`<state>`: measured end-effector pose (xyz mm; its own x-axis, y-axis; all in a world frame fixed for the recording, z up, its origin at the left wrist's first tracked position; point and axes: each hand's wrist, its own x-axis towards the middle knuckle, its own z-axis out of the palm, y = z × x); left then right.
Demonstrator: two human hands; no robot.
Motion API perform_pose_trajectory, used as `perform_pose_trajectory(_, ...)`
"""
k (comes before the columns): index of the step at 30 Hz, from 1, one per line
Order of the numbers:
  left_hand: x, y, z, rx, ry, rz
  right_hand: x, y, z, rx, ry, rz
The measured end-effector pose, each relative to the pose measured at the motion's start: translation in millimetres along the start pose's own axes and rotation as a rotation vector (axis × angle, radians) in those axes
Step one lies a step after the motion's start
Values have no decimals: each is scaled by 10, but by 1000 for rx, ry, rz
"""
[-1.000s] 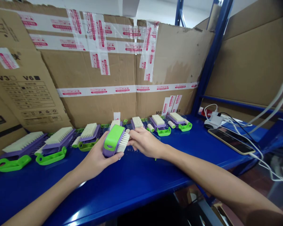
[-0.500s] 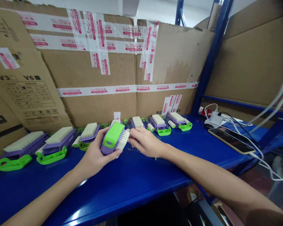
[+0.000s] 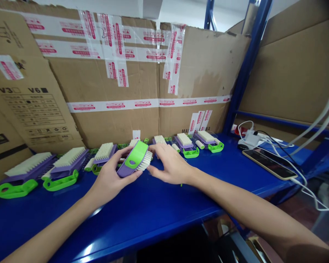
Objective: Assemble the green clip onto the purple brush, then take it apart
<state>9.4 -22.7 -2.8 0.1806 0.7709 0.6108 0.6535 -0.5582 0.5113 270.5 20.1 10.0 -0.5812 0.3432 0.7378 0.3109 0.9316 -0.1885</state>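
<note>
My left hand (image 3: 109,179) grips a purple and green scrub brush (image 3: 134,158) with white bristles, held tilted above the blue shelf (image 3: 142,212). My right hand (image 3: 168,164) is right beside it, fingers spread and touching the bristle end. Behind them a row of like brushes lies bristles up: two long ones at the left (image 3: 24,171) (image 3: 67,164), a shorter one (image 3: 104,153) and two more at the right (image 3: 185,142) (image 3: 208,139). Small white rollers (image 3: 199,144) lie among them.
Taped cardboard boxes (image 3: 120,84) stand close behind the row. At the right lie a phone (image 3: 268,163), a white charger (image 3: 250,139) and cables (image 3: 304,153). A blue rack post (image 3: 246,62) rises at the back right. The shelf's front edge is near my arms.
The brush in my left hand has tipped flatter and risen slightly. My right hand has opened its fingers and lifted toward the bristle end.
</note>
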Motion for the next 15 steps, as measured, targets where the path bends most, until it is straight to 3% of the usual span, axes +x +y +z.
perform_pose_trajectory(15, 14, 45, 3, 68, 8, 60, 8, -39, -1, -51, 19, 129)
